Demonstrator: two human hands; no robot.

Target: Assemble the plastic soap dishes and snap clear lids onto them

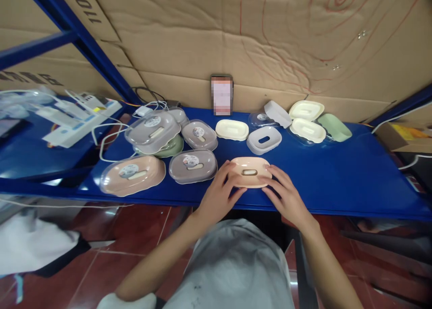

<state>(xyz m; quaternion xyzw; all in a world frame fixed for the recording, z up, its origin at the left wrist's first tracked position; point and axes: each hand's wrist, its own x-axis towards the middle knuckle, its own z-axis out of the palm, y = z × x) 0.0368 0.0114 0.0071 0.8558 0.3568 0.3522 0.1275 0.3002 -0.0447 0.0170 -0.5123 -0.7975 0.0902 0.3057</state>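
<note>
Peach soap dish (250, 171) sits near the front edge of the blue shelf (354, 174), at about its middle, held from both sides. Left hand (219, 194) curls its fingers around the dish's left end; right hand (286, 196) grips the right end, fingers bent over the rim. Just to the left lie lidded soap boxes, a grey one (193, 165) nearest and a pink one (132, 175) beyond. Toward the back edge rest a white tray (263, 140), cream trays (232, 129) and a phone (222, 95) leaning on the cardboard.
</note>
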